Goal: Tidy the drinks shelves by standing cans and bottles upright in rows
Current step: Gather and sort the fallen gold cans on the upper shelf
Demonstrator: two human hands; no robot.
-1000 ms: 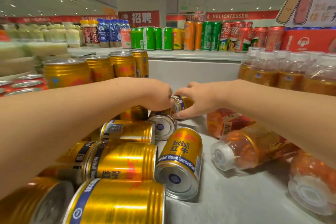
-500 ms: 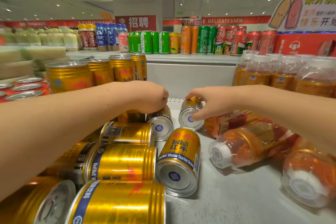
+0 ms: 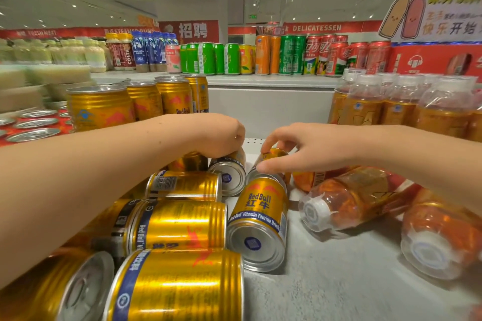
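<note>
Several gold Red Bull cans lie on their sides on the grey shelf (image 3: 339, 281). My left hand (image 3: 219, 135) grips one lying gold can (image 3: 229, 172) from above, its silver base facing me. My right hand (image 3: 300, 148) pinches another lying gold can (image 3: 271, 159) between thumb and fingers; most of that can is hidden behind a nearer lying can (image 3: 260, 219). A row of upright gold cans (image 3: 146, 101) stands behind my left arm. Three orange tea bottles lie tipped over at the right, the nearest to my right hand being a fallen bottle (image 3: 347, 200).
Upright orange tea bottles (image 3: 407, 104) stand in rows at the right rear. Red cans (image 3: 34, 128) sit at the left. A higher back shelf (image 3: 260, 81) holds green, orange and red soda cans. Bare grey shelf surface lies at the front right.
Both hands separated: the right hand drew its can rightward, away from the left hand's can, and both cans now lie side by side with bases toward me.
</note>
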